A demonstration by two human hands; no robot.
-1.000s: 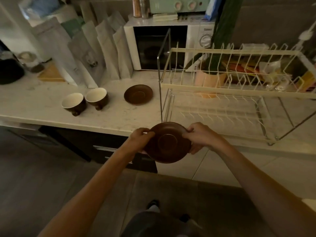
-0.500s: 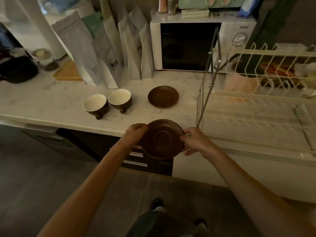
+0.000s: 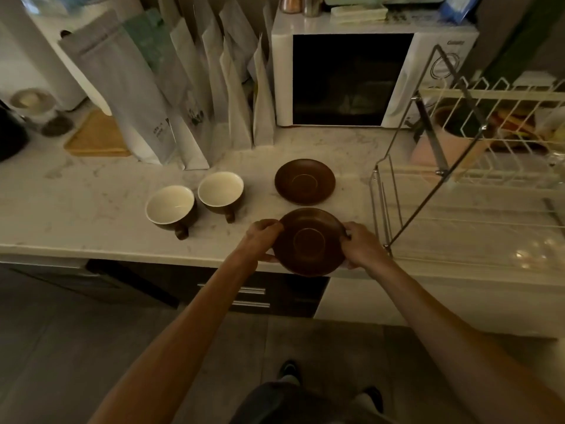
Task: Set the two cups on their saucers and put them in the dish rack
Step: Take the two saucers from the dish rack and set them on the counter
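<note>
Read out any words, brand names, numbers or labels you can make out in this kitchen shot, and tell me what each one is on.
None can be read for certain.
Microwave: a small brand word above its dial, too blurred to read.
Grey pouch: small dark print near the bottom, too small to read.
White pouches: a small dark mark low down, not legible.
Blue packet on the microwave: no readable text.
Cups, saucers and dish rack: no markings visible.

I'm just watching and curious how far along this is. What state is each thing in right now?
Held saucer: gripped by both hands over the counter's front edge, empty.
Left hand: closed on the saucer's left rim.
Right hand: closed on its right rim.
Second saucer: flat on the counter, empty.
Two cups: upright, empty, not on saucers.
Dish rack: lower shelf looks empty.
Microwave: door shut.
</note>
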